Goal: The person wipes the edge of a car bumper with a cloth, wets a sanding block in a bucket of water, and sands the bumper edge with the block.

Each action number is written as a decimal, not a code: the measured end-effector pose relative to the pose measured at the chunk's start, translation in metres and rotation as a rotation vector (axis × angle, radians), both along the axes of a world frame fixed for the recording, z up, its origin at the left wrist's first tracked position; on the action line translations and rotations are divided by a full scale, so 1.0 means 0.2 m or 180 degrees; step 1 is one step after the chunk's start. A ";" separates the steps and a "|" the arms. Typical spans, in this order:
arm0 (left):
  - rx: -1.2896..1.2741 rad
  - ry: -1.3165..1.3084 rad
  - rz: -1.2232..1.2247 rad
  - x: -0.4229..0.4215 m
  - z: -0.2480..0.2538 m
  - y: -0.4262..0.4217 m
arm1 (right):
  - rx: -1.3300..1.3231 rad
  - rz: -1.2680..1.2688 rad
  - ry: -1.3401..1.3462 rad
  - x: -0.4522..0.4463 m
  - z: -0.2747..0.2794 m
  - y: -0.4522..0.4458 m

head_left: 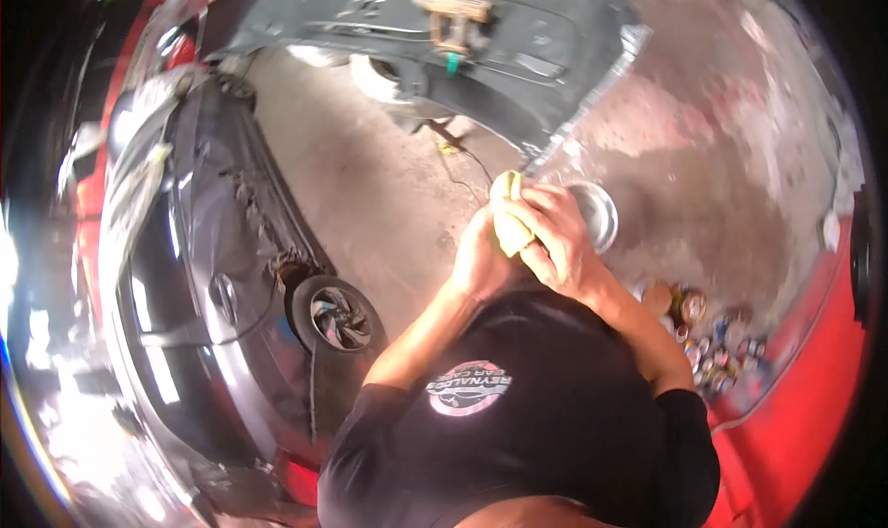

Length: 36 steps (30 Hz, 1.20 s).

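A crumpled yellow cloth is bunched between my two hands in front of my chest. My right hand is closed round its right side, with the fingers bent over it. On the other side my left hand presses against the cloth, closed on it, its fingertips partly hidden. Just beyond my right hand is a round silvery metal basin, partly covered by that hand. What the basin holds is not clear.
A dark grey car with damaged bodywork stands at left. Ahead is a large grey vehicle panel with an orange-brown sanding block or similar tool on it. Several cans stand on the floor at right, near a red surface.
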State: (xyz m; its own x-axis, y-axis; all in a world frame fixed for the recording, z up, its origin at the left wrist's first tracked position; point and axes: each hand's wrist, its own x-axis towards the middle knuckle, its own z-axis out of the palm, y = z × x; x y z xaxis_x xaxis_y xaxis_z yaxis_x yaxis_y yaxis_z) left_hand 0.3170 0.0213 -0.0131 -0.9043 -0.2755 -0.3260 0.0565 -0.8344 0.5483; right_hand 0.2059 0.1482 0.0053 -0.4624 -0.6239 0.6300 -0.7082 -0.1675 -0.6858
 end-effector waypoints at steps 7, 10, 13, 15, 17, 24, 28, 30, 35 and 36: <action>-0.1107 -0.0134 0.0963 0.22 -0.07 -0.38 | 0.1013 0.0702 0.0014 0.28 0.11 -0.39; -0.1194 0.0102 0.0547 0.31 -0.14 -0.51 | 0.1298 0.0735 -0.0116 0.37 0.07 -0.56; -0.1103 -0.0002 0.0188 0.52 -0.01 -0.61 | 0.0968 0.0932 -0.0418 0.43 0.01 -0.72; -0.1194 -0.0019 0.0054 0.67 0.01 -0.70 | 0.0902 0.1152 -0.0628 0.44 -0.04 -0.82; -0.1587 -0.0091 -0.0085 0.79 -0.04 -0.83 | 0.1045 0.1330 -0.1550 0.42 -0.05 -0.97; -0.2554 -0.1332 0.0923 1.39 -0.32 -1.07 | 0.1286 0.1068 -0.0890 0.08 0.10 -1.32; -0.1674 -0.2170 0.1695 1.73 -0.72 -1.06 | 0.1574 0.0230 -0.0429 -0.34 0.03 -1.47; -0.1103 -0.2370 0.2040 1.93 -1.04 -1.01 | 0.1559 -0.0051 -0.0194 -0.50 0.03 -1.54; -0.0368 -0.2937 0.1949 2.34 -1.66 -0.74 | 0.1833 -0.0776 -0.0089 -0.86 -0.12 -1.61; -0.0201 -0.3079 0.1964 2.35 -1.67 -0.71 | 0.1864 -0.0801 -0.0101 -0.91 -0.14 -1.63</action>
State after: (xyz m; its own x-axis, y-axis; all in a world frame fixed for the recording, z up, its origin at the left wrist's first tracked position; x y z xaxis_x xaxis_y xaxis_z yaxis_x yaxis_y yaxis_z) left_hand 0.7869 -0.1202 -0.3471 0.0118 -0.6252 -0.7804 -0.0216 -0.7804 0.6249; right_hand 0.0241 -0.1768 -0.0228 -0.6525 -0.7307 0.2009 -0.6550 0.4103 -0.6346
